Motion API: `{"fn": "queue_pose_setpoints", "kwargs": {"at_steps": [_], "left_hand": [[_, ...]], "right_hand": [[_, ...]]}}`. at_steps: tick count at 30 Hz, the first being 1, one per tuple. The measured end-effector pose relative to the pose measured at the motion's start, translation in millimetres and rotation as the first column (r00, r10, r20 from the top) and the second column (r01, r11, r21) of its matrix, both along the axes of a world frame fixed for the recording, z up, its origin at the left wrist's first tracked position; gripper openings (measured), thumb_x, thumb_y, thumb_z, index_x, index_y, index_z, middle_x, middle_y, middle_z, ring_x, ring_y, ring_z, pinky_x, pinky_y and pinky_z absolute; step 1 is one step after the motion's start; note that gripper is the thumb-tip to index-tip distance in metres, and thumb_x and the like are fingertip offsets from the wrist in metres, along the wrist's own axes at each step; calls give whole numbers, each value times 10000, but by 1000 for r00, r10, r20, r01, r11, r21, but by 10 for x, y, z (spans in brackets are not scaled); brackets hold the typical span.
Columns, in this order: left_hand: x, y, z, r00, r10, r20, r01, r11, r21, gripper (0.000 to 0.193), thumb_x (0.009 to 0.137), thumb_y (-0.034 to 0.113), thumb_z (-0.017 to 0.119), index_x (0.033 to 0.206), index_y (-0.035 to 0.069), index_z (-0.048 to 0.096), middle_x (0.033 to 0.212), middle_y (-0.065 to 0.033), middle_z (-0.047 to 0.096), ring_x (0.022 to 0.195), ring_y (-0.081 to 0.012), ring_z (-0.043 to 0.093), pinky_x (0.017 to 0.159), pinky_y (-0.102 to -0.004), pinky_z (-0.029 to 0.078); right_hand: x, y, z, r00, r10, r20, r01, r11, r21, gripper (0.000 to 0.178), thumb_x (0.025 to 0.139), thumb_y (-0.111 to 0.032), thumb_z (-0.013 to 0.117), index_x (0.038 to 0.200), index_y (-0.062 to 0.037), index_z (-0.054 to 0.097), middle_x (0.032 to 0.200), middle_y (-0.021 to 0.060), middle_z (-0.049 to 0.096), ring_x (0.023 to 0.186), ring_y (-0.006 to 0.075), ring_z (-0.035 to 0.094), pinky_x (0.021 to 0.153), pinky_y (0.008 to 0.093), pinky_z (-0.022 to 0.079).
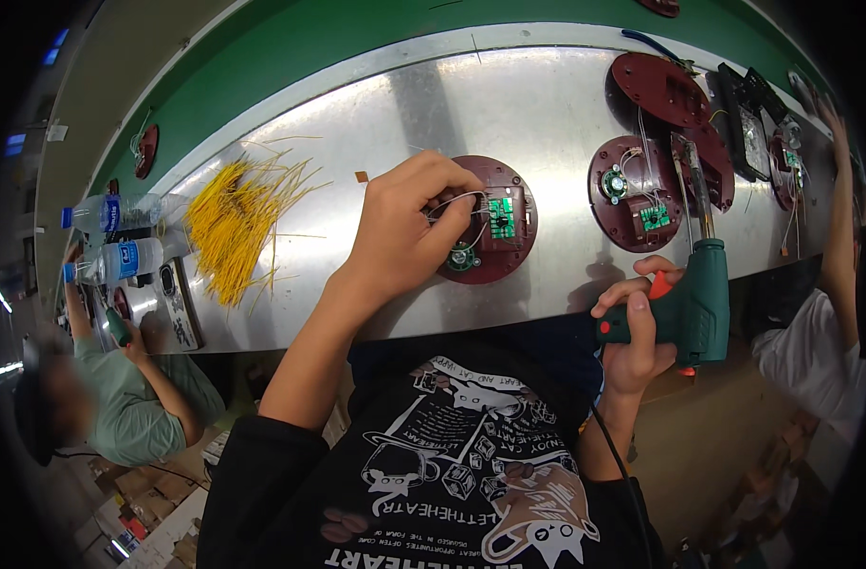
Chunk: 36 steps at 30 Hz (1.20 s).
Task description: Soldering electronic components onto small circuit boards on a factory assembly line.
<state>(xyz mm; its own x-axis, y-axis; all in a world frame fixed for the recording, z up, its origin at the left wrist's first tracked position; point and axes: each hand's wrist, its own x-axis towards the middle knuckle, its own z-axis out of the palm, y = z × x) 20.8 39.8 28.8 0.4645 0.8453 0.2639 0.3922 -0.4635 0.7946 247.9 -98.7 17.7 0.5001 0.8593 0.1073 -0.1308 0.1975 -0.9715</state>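
Observation:
My left hand point(404, 223) has its thumb and forefinger pinched on a thin pale wire point(442, 203) over a round maroon plastic housing point(510, 261). A green circuit board point(501, 218) sits in that housing, and a smaller round green part point(462, 257) lies near its lower left edge. In my right hand point(634, 351) is a green soldering gun point(708, 303) with an orange-red trigger. Its metal tip points up, away from me, and stands apart from the housing under my left hand. A second maroon housing point(608, 213) with a board and wires lies left of the tip.
A heap of yellow wires point(234, 232) lies on the metal bench to the left, beside a phone point(178, 303) and water bottles point(134, 259). More maroon housings point(660, 87) and black parts point(744, 123) stand at the right. People work on both sides; a black cord point(615, 450) hangs by my right arm.

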Motion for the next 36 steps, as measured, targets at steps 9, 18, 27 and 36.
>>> {"fn": "queue_pose_setpoints", "kwargs": {"at_steps": [9,18,27,36], "left_hand": [[80,-84,12,989,147,-22,-145,987,61,80,811,28,642,877,-3,675,804,-135,692,704,-255,684,676,-330,540],[-30,258,264,987,-117,-114,65,923,-380,127,844,91,710,930,-4,711,733,-21,669,668,-90,595,640,-250,478],[151,639,422,863,-469,-187,318,792,-521,208,834,205,726,908,11,751,739,-71,704,675,-148,630,647,-296,507],[98,672,415,856,-497,-142,371,782,-500,166,837,137,716,943,13,749,771,-45,710,699,-126,632,680,-287,508]], "right_hand": [[-16,-33,7,1000,-15,8,15,1000,19,399,879,37,525,1248,29,376,1145,240,505,669,219,617,550,337,547],[-40,-67,37,999,-20,-29,21,1000,24,404,874,34,533,1247,31,376,1145,239,505,670,217,612,562,330,535],[-23,-83,47,999,-46,-25,48,998,46,413,877,29,541,1259,31,383,1147,225,499,684,215,611,560,322,529],[24,-107,9,998,-57,-25,58,996,69,411,883,31,547,1262,26,387,1151,218,495,688,207,612,552,323,533]]}}
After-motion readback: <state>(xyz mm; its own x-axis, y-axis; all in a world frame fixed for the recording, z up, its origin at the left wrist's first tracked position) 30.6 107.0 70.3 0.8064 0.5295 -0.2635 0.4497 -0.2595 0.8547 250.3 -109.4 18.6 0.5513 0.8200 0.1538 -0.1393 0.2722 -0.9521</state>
